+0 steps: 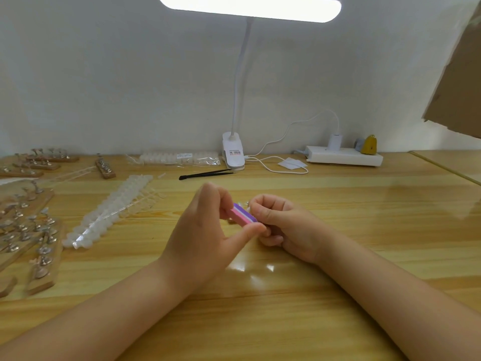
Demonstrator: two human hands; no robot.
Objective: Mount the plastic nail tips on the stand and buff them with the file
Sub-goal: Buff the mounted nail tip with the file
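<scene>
My left hand pinches a small pink, white and purple buffer file between thumb and fingers at the middle of the wooden table. My right hand is curled tight against the file's right end; what its fingers hold is hidden, though a small clear piece shows just above them. Strips of clear plastic nail tips lie to the left. Wooden stands with metal holders sit at the far left.
A clip lamp stands at the back with its cable, next to a white power strip. Black tweezers and a bag of nail tips lie behind my hands. More stands sit at the back left. Cardboard hangs at upper right.
</scene>
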